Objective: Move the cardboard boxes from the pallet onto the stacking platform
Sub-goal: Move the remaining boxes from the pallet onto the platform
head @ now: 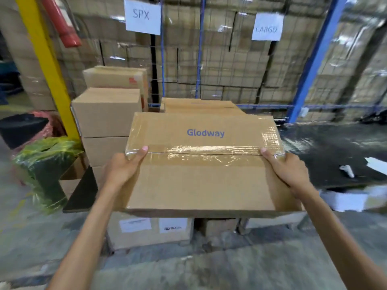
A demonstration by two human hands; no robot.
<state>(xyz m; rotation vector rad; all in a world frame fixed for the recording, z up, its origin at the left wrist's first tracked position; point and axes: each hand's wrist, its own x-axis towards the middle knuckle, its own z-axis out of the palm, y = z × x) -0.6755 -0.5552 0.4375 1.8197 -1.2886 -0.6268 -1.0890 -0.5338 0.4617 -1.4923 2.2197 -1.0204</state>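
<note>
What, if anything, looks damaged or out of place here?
The clear tape on the Glodway box is wrinkled and bunched at its right end. White scraps lie on the black sheet to its right.

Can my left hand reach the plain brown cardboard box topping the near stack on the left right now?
Probably not yet: the left hand grips the tape-sealed brown Glodway cardboard box. The plain brown box stands just beyond, nothing between. Freed, it likely could.
</note>
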